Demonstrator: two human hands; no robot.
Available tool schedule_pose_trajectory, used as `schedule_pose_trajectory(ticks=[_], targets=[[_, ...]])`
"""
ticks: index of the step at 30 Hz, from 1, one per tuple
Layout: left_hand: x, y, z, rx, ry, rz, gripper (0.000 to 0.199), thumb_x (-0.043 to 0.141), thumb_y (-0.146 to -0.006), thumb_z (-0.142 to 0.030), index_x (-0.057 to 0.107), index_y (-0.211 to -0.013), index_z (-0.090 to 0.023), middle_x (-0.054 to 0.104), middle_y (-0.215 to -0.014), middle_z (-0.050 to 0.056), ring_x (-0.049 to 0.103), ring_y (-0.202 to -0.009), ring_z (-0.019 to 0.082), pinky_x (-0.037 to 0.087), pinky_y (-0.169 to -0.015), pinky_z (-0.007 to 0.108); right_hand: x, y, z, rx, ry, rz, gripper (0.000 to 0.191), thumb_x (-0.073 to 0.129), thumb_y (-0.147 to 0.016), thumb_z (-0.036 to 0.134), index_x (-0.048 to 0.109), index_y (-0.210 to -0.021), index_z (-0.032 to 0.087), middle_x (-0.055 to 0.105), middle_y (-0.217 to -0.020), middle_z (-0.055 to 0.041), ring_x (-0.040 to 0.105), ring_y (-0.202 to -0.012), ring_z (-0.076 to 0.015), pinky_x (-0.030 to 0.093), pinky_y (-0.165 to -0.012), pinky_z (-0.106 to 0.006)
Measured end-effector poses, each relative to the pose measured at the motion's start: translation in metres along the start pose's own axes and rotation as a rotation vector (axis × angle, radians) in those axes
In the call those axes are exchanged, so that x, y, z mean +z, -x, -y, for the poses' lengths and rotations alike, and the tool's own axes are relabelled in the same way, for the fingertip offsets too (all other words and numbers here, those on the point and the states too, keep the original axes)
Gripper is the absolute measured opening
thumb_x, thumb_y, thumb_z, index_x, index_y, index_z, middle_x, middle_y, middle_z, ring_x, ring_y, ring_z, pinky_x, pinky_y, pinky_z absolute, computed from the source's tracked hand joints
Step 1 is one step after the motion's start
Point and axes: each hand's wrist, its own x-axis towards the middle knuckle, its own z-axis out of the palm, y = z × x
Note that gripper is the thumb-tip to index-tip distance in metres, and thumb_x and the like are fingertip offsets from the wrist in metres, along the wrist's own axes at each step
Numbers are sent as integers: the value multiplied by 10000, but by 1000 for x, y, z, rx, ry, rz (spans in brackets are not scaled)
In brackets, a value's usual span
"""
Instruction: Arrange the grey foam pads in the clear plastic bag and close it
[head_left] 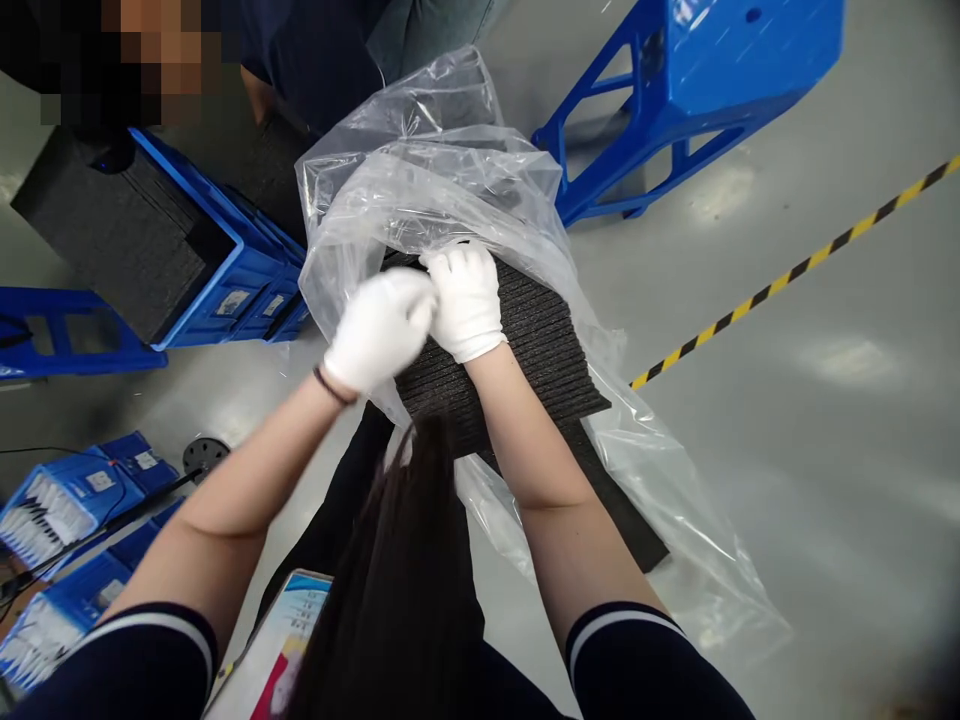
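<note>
A clear plastic bag (420, 185) lies bunched and loosely spread around a stack of black ribbed foam sheets (544, 330). Over the foam's far part, my right hand (466, 300), in a white glove, has its fingers curled where the film meets the fingertips. Close beside it on the left, my left hand (379, 330), gloved too and slightly blurred, is closed in a fist. Whatever lies inside the left fingers is hidden. One darker foam piece (626, 515) sticks out below the stack, towards the right, with film trailing past it.
Blue crates (225, 275) with black foam sheets (112, 230) stand at left, near another person (307, 60). A blue plastic stool (735, 60) is at upper right. Blue bins (90, 480) sit lower left. Striped floor tape (795, 275) runs along the right.
</note>
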Motion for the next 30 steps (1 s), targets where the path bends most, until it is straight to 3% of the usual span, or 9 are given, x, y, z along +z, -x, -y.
schedule_pose_trajectory(ticks=[3, 6, 9, 15, 19, 23, 26, 30], targets=[[-29, -70, 39, -25, -226, -108, 440, 470, -919, -20, 663, -1310, -83, 644, -1387, 132, 562, -1320, 272, 429, -1158, 438, -5, -4, 1, -4, 37, 61, 540, 303, -1050, 373, 507, -1478, 114, 593, -1105, -146, 505, -1122, -314, 335, -1103, -572], [-45, -102, 62, -81, -367, -119, 420, 462, -959, -64, 616, -1350, -63, 586, -1450, 145, 527, -1333, 307, 404, -1155, 496, -10, -5, 3, -16, 81, 95, 585, 309, -1054, 408, 437, -1552, 127, 572, -1064, -129, 496, -1085, -299, 325, -1110, -562], [-48, -98, 73, -107, -414, -60, 364, 512, -947, -104, 631, -1288, -61, 587, -1429, 156, 525, -1297, 315, 418, -1127, 514, -12, -4, 3, -21, 103, 97, 603, 334, -1050, 484, 470, -1534, 152, 562, -1072, -129, 482, -1085, -298, 331, -1087, -550], [-43, -87, 84, -40, -395, -73, 411, 512, -938, -86, 625, -1333, -118, 599, -1408, 127, 533, -1291, 282, 406, -1140, 451, -12, 0, 5, 6, 123, 93, 509, 359, -1044, 497, 625, -1353, 193, 585, -1080, -129, 491, -1048, -285, 368, -997, -491], [-45, -98, 87, -31, -390, -60, 401, 530, -915, -84, 626, -1304, -62, 606, -1395, 148, 551, -1252, 305, 424, -1112, 475, -13, -2, 7, 28, 156, 46, 430, 423, -1014, 516, 678, -1158, 202, 561, -1357, -167, 465, -1194, -342, 356, -991, -508], [-40, -107, 99, -94, -74, -15, 406, 605, -885, -234, 588, -1274, -118, 615, -1383, 92, 428, -1313, 278, 266, -1249, 507, -15, -11, 8, -67, 156, 47, 359, 461, -996, 486, 654, -1014, 183, 430, -1578, -161, 386, -1350, -389, 336, -1023, -538], [-36, -108, 107, -60, 108, -33, 522, 577, -841, -264, 528, -1353, -173, 572, -1444, 45, 326, -1389, 286, 143, -1295, 538, -15, -14, 7, -97, 140, 62, 333, 463, -996, 457, 642, -1001, 176, 475, -1541, -175, 393, -1364, -390, 333, -1026, -537], [-42, -103, 102, -15, 83, -35, 714, 522, -809, -175, 400, -1512, -192, 424, -1599, 26, 279, -1445, 308, 146, -1278, 569, -12, -16, 5, -102, 117, 47, 373, 461, -997, 479, 659, -1036, 166, 615, -1299, -173, 472, -1275, -364, 332, -1022, -518]])
